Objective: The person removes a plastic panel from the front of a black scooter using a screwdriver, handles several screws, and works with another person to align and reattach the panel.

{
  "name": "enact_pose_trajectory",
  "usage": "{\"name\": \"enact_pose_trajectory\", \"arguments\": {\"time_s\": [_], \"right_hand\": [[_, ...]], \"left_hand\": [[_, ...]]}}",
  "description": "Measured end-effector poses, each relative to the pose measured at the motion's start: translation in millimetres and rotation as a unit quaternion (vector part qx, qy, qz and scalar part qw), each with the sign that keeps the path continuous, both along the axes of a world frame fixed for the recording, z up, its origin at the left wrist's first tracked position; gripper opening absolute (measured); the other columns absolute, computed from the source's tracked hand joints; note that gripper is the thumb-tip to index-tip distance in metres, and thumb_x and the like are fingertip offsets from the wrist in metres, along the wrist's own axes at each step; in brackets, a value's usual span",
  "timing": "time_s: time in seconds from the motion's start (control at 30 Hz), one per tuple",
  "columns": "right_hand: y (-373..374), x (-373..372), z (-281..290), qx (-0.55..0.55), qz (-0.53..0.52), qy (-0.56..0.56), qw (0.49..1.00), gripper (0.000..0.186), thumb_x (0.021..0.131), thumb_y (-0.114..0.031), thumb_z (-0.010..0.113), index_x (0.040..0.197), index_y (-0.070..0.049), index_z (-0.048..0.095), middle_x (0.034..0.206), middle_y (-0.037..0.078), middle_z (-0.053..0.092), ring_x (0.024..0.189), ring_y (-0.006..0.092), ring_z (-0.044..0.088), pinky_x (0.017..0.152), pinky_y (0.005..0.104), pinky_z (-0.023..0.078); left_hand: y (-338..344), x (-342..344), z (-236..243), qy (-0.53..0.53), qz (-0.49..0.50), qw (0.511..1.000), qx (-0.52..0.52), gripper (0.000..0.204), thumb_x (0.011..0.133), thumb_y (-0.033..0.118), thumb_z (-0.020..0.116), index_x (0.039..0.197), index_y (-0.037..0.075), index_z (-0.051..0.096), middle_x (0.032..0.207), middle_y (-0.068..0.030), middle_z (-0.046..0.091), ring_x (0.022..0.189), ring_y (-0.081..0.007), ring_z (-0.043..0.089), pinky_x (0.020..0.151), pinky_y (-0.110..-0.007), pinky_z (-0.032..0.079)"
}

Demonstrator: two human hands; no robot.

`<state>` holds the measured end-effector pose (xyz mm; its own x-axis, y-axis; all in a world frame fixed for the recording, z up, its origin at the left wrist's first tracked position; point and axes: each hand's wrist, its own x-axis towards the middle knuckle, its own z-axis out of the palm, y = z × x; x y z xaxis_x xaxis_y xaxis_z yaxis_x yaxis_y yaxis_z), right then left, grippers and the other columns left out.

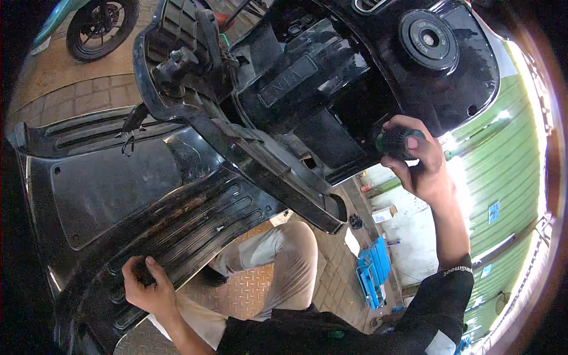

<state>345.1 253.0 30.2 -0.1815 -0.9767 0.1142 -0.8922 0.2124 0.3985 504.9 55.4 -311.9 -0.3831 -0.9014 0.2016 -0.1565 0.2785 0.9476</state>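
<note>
My right hand [423, 163] is closed around a dark, ribbed, round thing [397, 144], its thumb pressed on the near end. This hand is beside the opened front compartment [290, 83] of a black scooter. My left hand [148, 285] rests low at the ribbed footboard [195, 236], with curled fingers and thumb. A small dark patch shows between them, and I cannot make out whether it is a held thing. Between my hands a loosened black plastic panel [260, 154] stands tilted across the scooter, its ribbed inner side showing at the top.
A round ignition lock [429, 38] sits in the black cover at upper right. A blue metal toolbox [373, 272] stands on the paved floor beside my bent knee [299, 248]. Another vehicle's wheel [102, 26] is at far left, and a green corrugated wall [503, 160] at right.
</note>
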Motion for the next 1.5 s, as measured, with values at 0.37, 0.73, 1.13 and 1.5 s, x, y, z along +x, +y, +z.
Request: {"name": "enact_pose_trajectory", "arguments": {"time_s": [0.37,0.73,1.13,1.5], "right_hand": [[9.8,4.9,-3.3,0.001,-0.015,0.035,0.999,0.048,0.065,-0.006,0.073,0.098,-0.013,0.038,0.103,0.019,0.053,0.072,0.0317,0.060,0.054,0.0341,0.050],[11.1,6.9,-2.5,-0.010,-0.015,0.024,1.000,0.047,0.064,-0.006,0.074,0.096,-0.013,0.039,0.103,0.019,0.053,0.074,0.0325,0.061,0.055,0.0353,0.051],[-16.4,29.1,7.6,0.038,-0.100,-0.144,0.984,0.042,0.055,0.011,0.056,0.093,-0.005,0.055,0.112,0.018,0.049,0.096,0.0329,0.054,0.072,0.0356,0.048],[-30.6,-7.9,-43.6,-0.188,0.078,-0.134,0.970,0.027,0.062,-0.020,0.078,0.075,-0.008,0.057,0.068,0.006,0.055,0.056,0.0239,0.056,0.049,0.0324,0.043]], "left_hand": [[-0.3,2.1,2.6,0.013,-0.004,1.000,-0.025,0.014,0.079,0.011,0.060,0.082,-0.001,0.054,0.069,-0.0135,0.057,0.059,-0.0256,0.055,0.057,-0.033,0.044],[-1.2,2.7,4.4,0.012,-0.013,1.000,-0.001,0.014,0.079,0.009,0.059,0.083,-0.003,0.054,0.072,-0.0144,0.059,0.063,-0.0241,0.057,0.063,-0.031,0.045],[-3.0,7.5,-0.3,0.006,-0.016,1.000,0.021,0.015,0.079,0.010,0.060,0.086,-0.002,0.055,0.072,-0.0146,0.059,0.063,-0.0244,0.058,0.062,-0.031,0.046],[-3.4,14.3,-17.4,0.011,-0.027,1.000,0.010,0.015,0.084,0.013,0.057,0.090,-0.001,0.055,0.075,-0.0103,0.060,0.062,-0.0158,0.053,0.059,-0.030,0.044]]}}
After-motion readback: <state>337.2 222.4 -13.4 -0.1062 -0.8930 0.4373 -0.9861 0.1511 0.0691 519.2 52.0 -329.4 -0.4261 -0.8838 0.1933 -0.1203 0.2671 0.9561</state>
